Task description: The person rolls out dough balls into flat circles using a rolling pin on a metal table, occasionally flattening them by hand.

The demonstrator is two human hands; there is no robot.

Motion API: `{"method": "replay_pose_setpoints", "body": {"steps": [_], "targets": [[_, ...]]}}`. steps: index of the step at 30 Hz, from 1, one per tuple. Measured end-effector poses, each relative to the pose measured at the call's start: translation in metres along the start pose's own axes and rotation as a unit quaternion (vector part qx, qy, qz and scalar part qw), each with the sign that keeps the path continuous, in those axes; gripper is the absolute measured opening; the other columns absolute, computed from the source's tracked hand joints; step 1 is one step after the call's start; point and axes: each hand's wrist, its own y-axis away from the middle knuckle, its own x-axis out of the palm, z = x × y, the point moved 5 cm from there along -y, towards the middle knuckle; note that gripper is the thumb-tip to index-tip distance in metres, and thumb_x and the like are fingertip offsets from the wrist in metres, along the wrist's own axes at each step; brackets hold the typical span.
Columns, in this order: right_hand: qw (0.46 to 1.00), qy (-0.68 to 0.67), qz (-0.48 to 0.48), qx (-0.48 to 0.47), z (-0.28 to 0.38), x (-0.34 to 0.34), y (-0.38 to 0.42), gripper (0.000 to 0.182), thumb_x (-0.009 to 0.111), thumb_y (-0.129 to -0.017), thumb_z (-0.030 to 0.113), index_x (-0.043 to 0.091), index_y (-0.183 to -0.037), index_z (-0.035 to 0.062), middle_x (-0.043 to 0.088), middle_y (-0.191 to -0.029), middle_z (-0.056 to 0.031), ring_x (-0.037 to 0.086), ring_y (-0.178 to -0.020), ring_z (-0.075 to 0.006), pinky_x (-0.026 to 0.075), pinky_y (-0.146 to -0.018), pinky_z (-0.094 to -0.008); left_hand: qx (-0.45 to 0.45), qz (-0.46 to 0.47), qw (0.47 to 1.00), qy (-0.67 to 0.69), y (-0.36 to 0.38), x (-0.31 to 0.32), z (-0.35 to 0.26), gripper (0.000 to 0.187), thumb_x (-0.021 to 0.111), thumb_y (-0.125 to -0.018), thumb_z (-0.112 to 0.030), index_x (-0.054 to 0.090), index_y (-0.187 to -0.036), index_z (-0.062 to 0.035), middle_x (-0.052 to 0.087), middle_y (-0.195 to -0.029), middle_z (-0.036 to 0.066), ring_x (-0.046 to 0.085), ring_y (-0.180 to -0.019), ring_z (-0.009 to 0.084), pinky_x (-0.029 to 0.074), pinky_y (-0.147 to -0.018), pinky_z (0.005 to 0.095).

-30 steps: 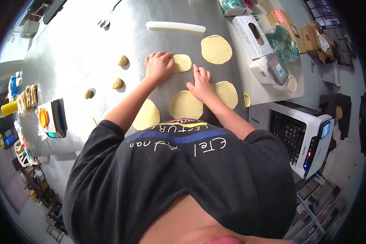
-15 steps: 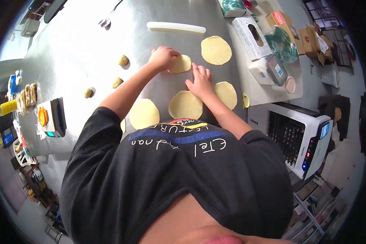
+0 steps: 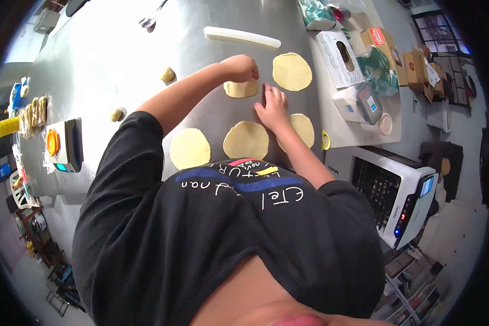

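Well, the small flattened dough piece (image 3: 241, 90) lies on the steel bench (image 3: 201, 57), nearer its right edge than its left, with its far side hidden under our left hand (image 3: 240, 69). We have the fingers of that hand curled in towards the palm, and we cannot tell whether they pinch the dough. We hold our right hand (image 3: 273, 107) palm down just beside the piece's right end, its fingers slightly spread and its thumb apart from them, gripping nothing. Beyond it, towards the right edge, we see a wide dough round (image 3: 292, 71), and past the piece, towards the far edge, a white rod (image 3: 242, 37) lies crosswise. Three more rounds (image 3: 245, 141) sit in a row along our near edge, the rightmost partly covered by our right forearm. To the left of our left arm are two small dough lumps (image 3: 168, 74), apart from each other; metal utensils (image 3: 148, 23) lie farther off, towards the far edge. We have a scale (image 3: 68, 145) with an orange item (image 3: 53, 142) on it towards the near left corner, and past the right edge stand an open-topped carton (image 3: 339, 58) and a grey-lidded tub (image 3: 358, 103)
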Motion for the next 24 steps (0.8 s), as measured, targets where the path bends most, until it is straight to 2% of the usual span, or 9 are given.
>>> {"method": "replay_pose_setpoints", "body": {"steps": [4, 8, 10, 11, 14, 19, 22, 23, 24], "targets": [[0.993, -0.113, -0.009, -0.029, 0.0, -0.003, -0.008, 0.075, 0.06, -0.078, 0.02, 0.025, -0.142, -0.0005, 0.041, -0.134, -0.0227, 0.039, -0.123, -0.04, 0.03, -0.105, -0.0469, 0.013, -0.02, 1.0, 0.015, -0.002, 0.005, 0.009, 0.024, 0.056, -0.078, -0.011, 0.072, -0.096, -0.0076, 0.067, -0.097, 0.012, 0.062, -0.092, 0.0303, 0.049, -0.082, 0.0383], [0.977, -0.213, -0.014, -0.018, 0.014, 0.0, -0.017, 0.075, 0.055, -0.079, 0.013, 0.019, -0.144, 0.0001, 0.038, -0.14, -0.0216, 0.035, -0.131, -0.037, 0.03, -0.109, -0.0417, -0.02, -0.003, 1.0, 0.018, 0.017, 0.007, 0.006, 0.025, 0.058, -0.079, -0.013, 0.071, -0.099, -0.0067, 0.068, -0.096, 0.013, 0.063, -0.093, 0.029, 0.05, -0.08, 0.0375], [0.98, -0.182, -0.04, -0.073, 0.023, 0.003, -0.022, 0.079, 0.056, -0.079, 0.011, 0.014, -0.145, 0.0013, 0.035, -0.142, -0.0223, 0.033, -0.133, -0.0361, 0.029, -0.11, -0.0417, -0.084, -0.226, 0.959, 0.15, 0.041, 0.003, 0.024, 0.028, 0.056, -0.081, -0.011, 0.068, -0.106, -0.0049, 0.068, -0.097, 0.013, 0.065, -0.093, 0.0261, 0.05, -0.08, 0.0353], [0.977, -0.195, -0.029, -0.077, 0.025, 0.005, -0.027, 0.084, 0.059, -0.077, 0.017, 0.013, -0.144, -0.0017, 0.035, -0.14, -0.0269, 0.033, -0.13, -0.0425, 0.03, -0.109, -0.0449, -0.159, -0.242, 0.941, 0.177, 0.052, 0.014, 0.042, 0.03, 0.055, -0.081, -0.009, 0.067, -0.108, -0.0042, 0.069, -0.098, 0.014, 0.065, -0.092, 0.0246, 0.05, -0.081, 0.0341], [0.972, -0.196, -0.007, -0.127, 0.027, 0.02, -0.037, 0.084, 0.059, -0.076, 0.015, 0.012, -0.144, -0.0017, 0.034, -0.14, -0.0277, 0.033, -0.13, -0.0426, 0.03, -0.109, -0.0448, -0.296, -0.248, 0.874, 0.295, 0.095, 0.037, 0.04, 0.03, 0.052, -0.079, -0.006, 0.067, -0.105, -0.0024, 0.068, -0.098, 0.017, 0.066, -0.093, 0.0281, 0.05, -0.085, 0.0342], [0.96, -0.218, -0.045, -0.169, 0.032, 0.015, -0.042, 0.082, 0.057, -0.077, 0.018, 0.012, -0.144, -0.0026, 0.034, -0.14, -0.0281, 0.036, -0.129, -0.0428, 0.03, -0.109, -0.0445, -0.301, -0.381, 0.831, 0.271, 0.111, 0.037, 0.02, 0.031, 0.05, -0.079, -0.007, 0.066, -0.105, -0.0017, 0.067, -0.092, 0.019, 0.064, -0.09, 0.0344, 0.049, -0.081, 0.037], [0.951, -0.199, -0.105, -0.214, 0.029, 0.024, -0.044, 0.081, 0.055, -0.079, 0.022, 0.012, -0.144, -0.0022, 0.034, -0.141, -0.0277, 0.036, -0.129, -0.0425, 0.03, -0.109, -0.0443, -0.352, -0.291, 0.867, 0.2, 0.114, 0.031, 0.01, 0.031, 0.05, -0.077, -0.006, 0.066, -0.104, -0.0012, 0.067, -0.091, 0.018, 0.063, -0.089, 0.0348, 0.049, -0.082, 0.0379], [0.95, -0.198, -0.101, -0.218, 0.03, 0.026, -0.045, 0.081, 0.055, -0.079, 0.022, 0.012, -0.144, -0.0022, 0.034, -0.141, -0.0277, 0.036, -0.129, -0.0425, 0.03, -0.109, -0.0443, -0.295, -0.417, 0.834, 0.211, 0.109, 0.052, 0.016, 0.032, 0.05, -0.076, -0.004, 0.066, -0.103, -0.0015, 0.066, -0.094, 0.018, 0.062, -0.092, 0.0347, 0.048, -0.083, 0.0387], [0.949, -0.19, -0.123, -0.218, 0.03, 0.025, -0.045, 0.081, 0.054, -0.08, 0.025, 0.012, -0.144, -0.0022, 0.035, -0.14, -0.0275, 0.037, -0.128, -0.0421, 0.031, -0.108, -0.0441, -0.298, -0.419, 0.831, 0.213, 0.109, 0.054, 0.017, 0.032, 0.05, -0.076, -0.004, 0.066, -0.103, -0.0015, 0.066, -0.094, 0.018, 0.062, -0.092, 0.0347, 0.048, -0.083, 0.0387]]}}
